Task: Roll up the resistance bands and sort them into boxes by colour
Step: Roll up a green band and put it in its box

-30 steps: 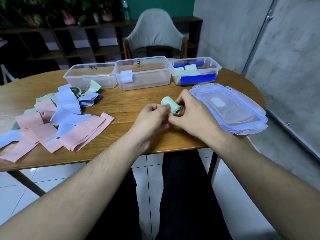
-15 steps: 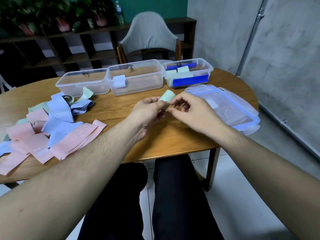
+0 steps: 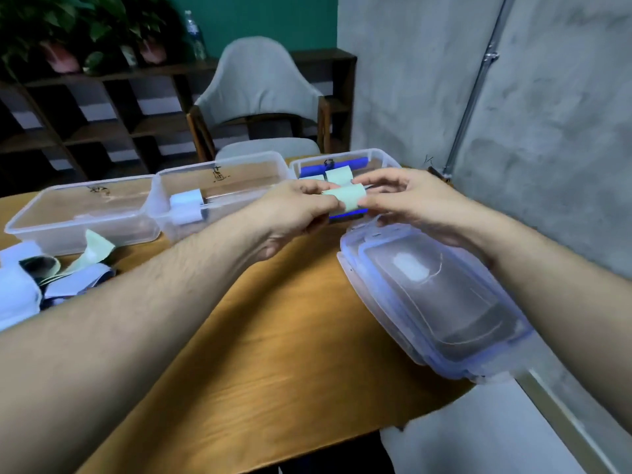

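A rolled green band point(image 3: 346, 197) is held in the air between both hands, just in front of the right-hand clear box point(image 3: 379, 159). My left hand point(image 3: 290, 213) pinches its left end and my right hand point(image 3: 407, 200) pinches its right end. That box holds another green roll point(image 3: 338, 175) and a blue strip. The middle box point(image 3: 222, 196) has a pale blue roll point(image 3: 186, 205) against its front wall. The left box point(image 3: 82, 217) looks empty. Loose blue and green bands point(image 3: 51, 278) lie at the table's left.
A stack of clear lids point(image 3: 437, 302) with blue seals lies on the wooden table point(image 3: 273, 354) under my right forearm. A grey chair point(image 3: 260, 94) stands behind the boxes, with dark shelves and plants beyond. A concrete wall is on the right.
Both hands have carried the green roll up and away from the table's middle toward the right-hand box. My head has moved forward, so the boxes look closer.
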A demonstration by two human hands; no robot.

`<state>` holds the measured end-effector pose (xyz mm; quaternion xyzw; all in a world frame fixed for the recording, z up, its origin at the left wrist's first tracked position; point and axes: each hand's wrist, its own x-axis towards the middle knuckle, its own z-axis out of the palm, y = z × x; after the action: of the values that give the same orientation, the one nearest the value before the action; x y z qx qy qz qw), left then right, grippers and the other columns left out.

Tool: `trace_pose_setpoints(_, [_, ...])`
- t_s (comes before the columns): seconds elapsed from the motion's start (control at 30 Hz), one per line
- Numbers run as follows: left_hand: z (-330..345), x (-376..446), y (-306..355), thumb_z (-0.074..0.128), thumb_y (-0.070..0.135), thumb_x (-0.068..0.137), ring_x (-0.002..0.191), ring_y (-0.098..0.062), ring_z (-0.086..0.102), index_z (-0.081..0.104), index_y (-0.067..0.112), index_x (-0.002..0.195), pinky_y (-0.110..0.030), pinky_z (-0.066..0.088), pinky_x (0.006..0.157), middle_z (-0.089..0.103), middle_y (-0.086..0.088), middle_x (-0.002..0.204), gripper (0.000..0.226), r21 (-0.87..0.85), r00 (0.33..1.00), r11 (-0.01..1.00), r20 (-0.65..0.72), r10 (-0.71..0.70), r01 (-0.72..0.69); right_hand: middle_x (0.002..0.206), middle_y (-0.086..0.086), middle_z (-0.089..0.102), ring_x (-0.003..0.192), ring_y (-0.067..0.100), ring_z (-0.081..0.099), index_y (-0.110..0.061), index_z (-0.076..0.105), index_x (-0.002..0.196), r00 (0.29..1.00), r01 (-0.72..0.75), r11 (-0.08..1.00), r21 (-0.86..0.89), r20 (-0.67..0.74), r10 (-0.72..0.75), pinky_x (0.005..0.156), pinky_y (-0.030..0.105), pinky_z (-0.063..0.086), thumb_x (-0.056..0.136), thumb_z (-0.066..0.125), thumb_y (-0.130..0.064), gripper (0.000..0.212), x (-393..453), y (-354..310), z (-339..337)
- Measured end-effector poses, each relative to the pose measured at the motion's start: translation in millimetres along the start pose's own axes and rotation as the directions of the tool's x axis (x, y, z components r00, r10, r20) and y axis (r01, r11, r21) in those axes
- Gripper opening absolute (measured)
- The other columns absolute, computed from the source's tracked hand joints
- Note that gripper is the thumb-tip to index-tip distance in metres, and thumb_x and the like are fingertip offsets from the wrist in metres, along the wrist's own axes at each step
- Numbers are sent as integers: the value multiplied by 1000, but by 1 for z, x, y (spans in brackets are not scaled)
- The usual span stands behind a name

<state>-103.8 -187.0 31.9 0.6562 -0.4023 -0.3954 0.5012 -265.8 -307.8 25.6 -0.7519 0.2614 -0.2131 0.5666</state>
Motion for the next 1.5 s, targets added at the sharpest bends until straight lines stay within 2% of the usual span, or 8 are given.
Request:
trace_pose_setpoints(0.27, [-7, 87, 20, 55, 41, 98, 70, -5, 53, 72, 26, 101, -19, 38, 56, 66, 11, 85, 23, 433, 992, 896, -38, 123, -95, 71, -4, 64, 62, 7, 53, -11, 73, 102, 992, -100, 992, -78, -87, 93, 59, 21, 43, 86, 73, -7, 17, 60, 0, -44])
trace_pose_setpoints(0.47, [-10, 145, 16, 69, 26, 91, 85, -13, 60, 72, 25, 96, -23, 43, 72, 64, 9, 83, 6, 827, 971, 517, 140, 192, -221, 78, 1, 63, 61, 7, 47, -17, 74, 99, 977, -173, 952, -251, -167, 133, 58, 24, 34, 82, 77, -15, 18, 91, 4, -64])
trace_pose_setpoints(0.57, [-6, 164, 10, 72, 33, 86, 89, -13, 60, 67, 36, 88, -32, 51, 82, 63, 12, 88, 6, 904, 968, 351, 203, 150, -244, 79, -2, 63, 68, 9, 45, -20, 75, 96, 976, -207, 912, -355, -133, 170, 57, 23, 34, 82, 78, -18, 15, 100, 7, -69])
trace_pose_setpoints(0.7, [-4, 176, 0, 66, 35, 88, 88, -10, 54, 59, 37, 82, -30, 41, 80, 60, 17, 87, 9, 948, 961, 203, 209, 182, -244, 87, -4, 66, 73, 9, 48, -20, 75, 99, 976, -216, 874, -435, -117, 183, 59, 19, 36, 81, 79, -22, 18, 111, 9, -69])
trace_pose_setpoints(0.87, [-6, 182, -4, 68, 34, 85, 90, -10, 60, 63, 37, 84, -30, 46, 78, 66, 16, 90, 6, 936, 967, 273, 175, 184, -221, 101, -3, 72, 98, 13, 61, -23, 75, 96, 975, -207, 808, -552, -46, 218, 83, 26, 47, 80, 80, -24, 16, 127, 10, -64])
trace_pose_setpoints(1.2, [-8, 186, -8, 74, 30, 83, 87, -7, 61, 65, 36, 81, -35, 55, 88, 64, 18, 84, 12, 899, 973, 382, 162, 162, -213, 92, 6, 64, 75, 16, 50, -20, 73, 97, 899, -264, 605, -752, 36, 437, 56, 25, 37, 81, 79, -23, 18, 164, 8, -46])
trace_pose_setpoints(1.33, [-8, 187, -8, 74, 28, 83, 85, -6, 60, 64, 37, 77, -35, 55, 88, 63, 20, 79, 14, 894, 974, 392, 168, 153, -216, 85, 7, 60, 61, 15, 49, -3, 71, 115, 841, -319, 488, -813, -5, 541, 43, 18, 37, 78, 80, -26, 44, 175, 8, -43])
trace_pose_setpoints(1.5, [-8, 188, -10, 75, 28, 83, 84, -6, 60, 67, 35, 81, -33, 55, 86, 63, 20, 78, 11, 888, 974, 405, 167, 152, -216, 71, 10, 65, 51, 15, 61, 0, 66, 116, 790, -378, 567, -732, 65, 610, 40, 20, 47, 82, 77, -16, 39, 173, 10, -38])
